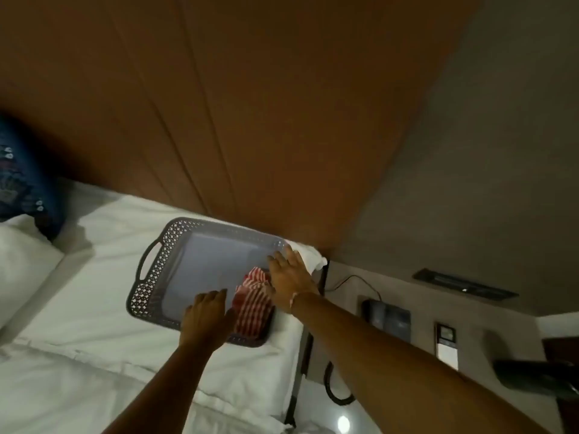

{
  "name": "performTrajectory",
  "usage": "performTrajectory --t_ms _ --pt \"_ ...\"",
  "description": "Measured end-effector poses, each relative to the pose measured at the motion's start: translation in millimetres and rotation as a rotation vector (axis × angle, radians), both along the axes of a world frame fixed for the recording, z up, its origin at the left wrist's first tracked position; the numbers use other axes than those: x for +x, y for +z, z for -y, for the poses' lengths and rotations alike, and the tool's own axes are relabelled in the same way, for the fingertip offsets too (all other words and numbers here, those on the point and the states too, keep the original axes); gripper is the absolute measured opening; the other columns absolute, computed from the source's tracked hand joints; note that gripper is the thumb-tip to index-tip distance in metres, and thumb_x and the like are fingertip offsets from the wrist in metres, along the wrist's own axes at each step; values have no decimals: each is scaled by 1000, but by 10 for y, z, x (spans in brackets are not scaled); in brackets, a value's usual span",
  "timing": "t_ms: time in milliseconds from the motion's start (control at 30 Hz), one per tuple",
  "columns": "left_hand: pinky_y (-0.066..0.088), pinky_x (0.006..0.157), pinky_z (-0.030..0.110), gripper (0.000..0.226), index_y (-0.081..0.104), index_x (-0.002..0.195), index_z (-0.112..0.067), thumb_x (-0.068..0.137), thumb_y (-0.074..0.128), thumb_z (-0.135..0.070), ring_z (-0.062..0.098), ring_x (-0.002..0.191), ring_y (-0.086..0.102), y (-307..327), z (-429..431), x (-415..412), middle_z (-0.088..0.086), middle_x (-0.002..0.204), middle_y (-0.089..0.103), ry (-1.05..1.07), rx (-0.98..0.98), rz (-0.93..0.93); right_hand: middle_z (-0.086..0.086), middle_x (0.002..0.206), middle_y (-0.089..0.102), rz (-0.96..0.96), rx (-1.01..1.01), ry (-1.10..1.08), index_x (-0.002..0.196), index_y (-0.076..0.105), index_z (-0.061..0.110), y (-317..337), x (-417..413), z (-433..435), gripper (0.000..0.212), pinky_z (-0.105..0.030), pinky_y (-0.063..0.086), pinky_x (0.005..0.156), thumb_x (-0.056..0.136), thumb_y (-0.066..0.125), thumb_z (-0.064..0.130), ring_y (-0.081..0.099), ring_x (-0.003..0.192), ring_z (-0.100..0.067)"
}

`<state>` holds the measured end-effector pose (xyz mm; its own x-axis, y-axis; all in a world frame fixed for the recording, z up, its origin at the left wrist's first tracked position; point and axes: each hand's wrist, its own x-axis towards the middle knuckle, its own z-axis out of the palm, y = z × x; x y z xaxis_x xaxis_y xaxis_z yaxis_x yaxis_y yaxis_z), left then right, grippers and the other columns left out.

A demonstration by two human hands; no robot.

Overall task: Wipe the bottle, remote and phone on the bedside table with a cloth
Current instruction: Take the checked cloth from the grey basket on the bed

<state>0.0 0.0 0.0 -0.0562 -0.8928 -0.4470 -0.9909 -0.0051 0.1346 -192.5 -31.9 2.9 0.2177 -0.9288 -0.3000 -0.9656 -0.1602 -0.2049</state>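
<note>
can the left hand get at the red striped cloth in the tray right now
Probably yes. The left hand is spread open over the tray's near edge, right beside the cloth, and nothing lies between them. The right hand is at the cloth's far side and might crowd it a little.

The left hand [206, 317] hides part of the striped cloth [252, 305] (tray [150, 277] corner too).

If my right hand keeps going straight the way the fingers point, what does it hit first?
Likely the far rim of the grey tray, since the right hand points up-left over it; depth is unclear.
</note>
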Motion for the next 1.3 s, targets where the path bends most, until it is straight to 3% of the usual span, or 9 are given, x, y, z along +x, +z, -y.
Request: performTrajectory --t_ms 167,333,700,867,1000,1067,1167,1233,1300 --pt "43 95 42 44 62 123 -21 96 36 -43 32 117 54 -334 174 -103 10 125 68 150 149 -40 -15 144 44 -148 77 87 141 35 10 -302 239 278 64 -48 5 118 85 60 28 23 141 -38" --pt "44 90 43 37 65 108 -18 91 38 -36 34 108 60 -572 182 -122 11 114 71 205 202 -42 -11 121 64 -200 107 95 123 52 14 -501 346 386 49 -52 10 117 79 68 24 51 120 -34" --pt "48 85 38 29 67 108 -14 95 51 -34 38 104 64 -598 136 -74 15 109 72 274 120 -118 -11 118 66 -241 39 125 113 63 16 -438 298 389 34 -49 23 111 82 64 30 46 121 -35" --pt "53 84 40 26 67 114 -12 93 57 -24 35 99 67 -205 157 -131 14 109 73 375 68 -341 -8 117 66 5 20 -52 114 63 17 -125 118 412 38 -43 35 106 83 63 39 50 117 -31" --pt "52 80 36 25 69 111 -10 96 53 -23 30 90 66 140 90 -247 13 105 73 377 17 -457 -4 111 69 324 197 -342 116 65 19 210 -171 326 51 -31 51 86 70 73 41 62 100 -25" --pt "51 78 34 23 70 106 -8 97 53 -20 28 87 65 306 4 -370 14 101 74 375 16 -543 -2 102 72 515 299 -487 108 70 16 345 -369 219 49 -30 55 81 64 79 33 67 90 -21" --pt "54 84 40 20 69 100 -5 98 53 -15 29 92 67 542 -185 -664 12 98 72 359 55 -667 -7 98 74 837 377 -703 98 73 11 481 -728 -87 39 -37 56 85 61 84 17 70 88 -21" --pt "57 82 34 18 68 95 -8 99 51 -14 24 93 68 627 -322 -892 8 98 71 339 112 -730 -9 103 73 1008 398 -821 101 71 8 538 -998 -351 40 -39 55 87 63 83 10 69 93 -24" --pt "54 73 23 19 69 94 -14 99 51 -14 19 93 68 679 -470 -1201 2 97 72 330 178 -780 -10 104 73 1196 423 -951 105 70 9 569 -1314 -671 40 -36 57 79 66 81 6 69 94 -26"
